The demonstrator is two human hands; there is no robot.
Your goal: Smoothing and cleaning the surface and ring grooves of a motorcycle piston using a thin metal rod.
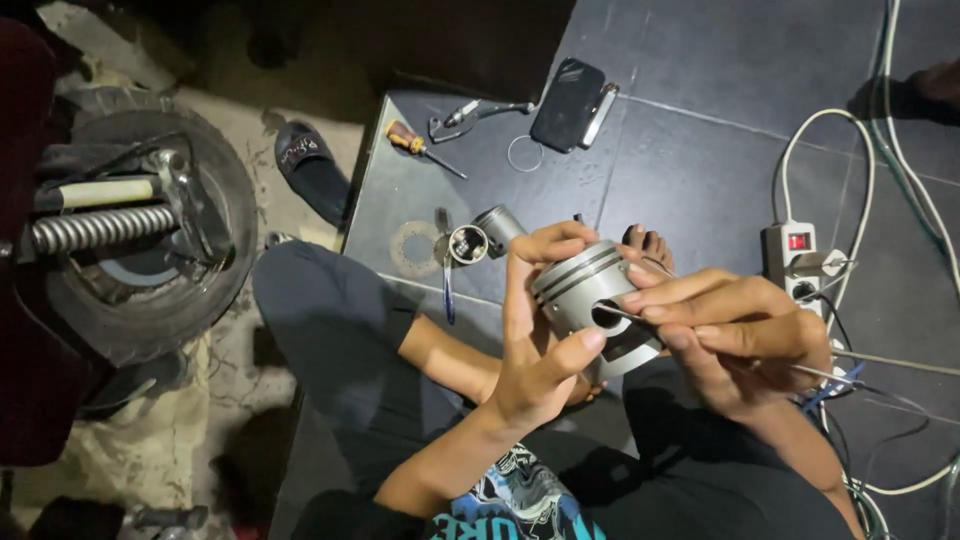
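Observation:
A silver engine piston (585, 290) with ring grooves is held in front of me, its pin hole facing me. My left hand (535, 350) wraps around the piston from the left, thumb under the hole. My right hand (735, 335) pinches a thin metal tool (640, 318) whose tip reaches into the pin hole; the tool's shaft runs out to the right past my wrist.
On the dark tiled floor lie a short metal cylinder (480, 235), a flat ring gasket (412, 248), a screwdriver (418, 145), a phone with keys (570, 105) and a power strip (795, 255) with white cables. A wheel with a spring (130, 240) and a sandal (310, 165) sit left.

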